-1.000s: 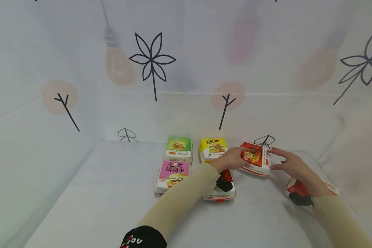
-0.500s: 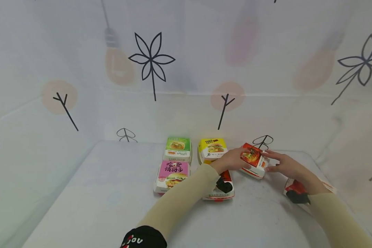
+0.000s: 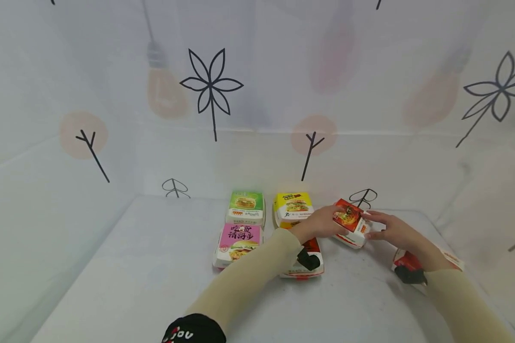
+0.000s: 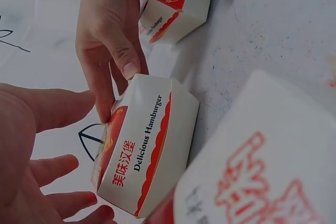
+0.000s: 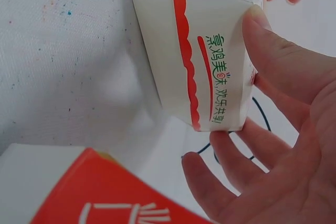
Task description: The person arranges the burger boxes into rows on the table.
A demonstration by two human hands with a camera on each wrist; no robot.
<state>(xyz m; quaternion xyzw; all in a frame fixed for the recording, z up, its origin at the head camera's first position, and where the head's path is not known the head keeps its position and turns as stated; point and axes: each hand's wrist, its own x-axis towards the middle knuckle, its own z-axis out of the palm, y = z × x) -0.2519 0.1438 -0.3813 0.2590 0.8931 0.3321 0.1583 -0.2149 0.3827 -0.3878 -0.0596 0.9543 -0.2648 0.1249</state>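
Observation:
A red-and-white hamburger box (image 3: 351, 223) stands on the white table at the right back, turned askew. My right hand (image 3: 396, 233) pinches its near right corner; in the right wrist view the thumb lies on one edge of the hamburger box (image 5: 210, 61) and the fingers reach round its end. My left hand (image 3: 322, 221) is at the box's left side. In the left wrist view the left hand's fingers (image 4: 63, 203) are spread beside the hamburger box (image 4: 149, 150), their tips close to its corner; contact is hard to tell.
Left of the hands are a green box (image 3: 246, 206), a pink box (image 3: 239, 240), a yellow box (image 3: 293, 206) and a red box (image 3: 302, 274) partly under the left arm. Another red box (image 3: 407, 259) lies under the right wrist. A patterned cloth (image 3: 257, 162) hangs behind.
The hamburger box has turned and shifted slightly left, mostly between the first two frames. My right hand has moved left with it; the left hand has stayed nearly in place.

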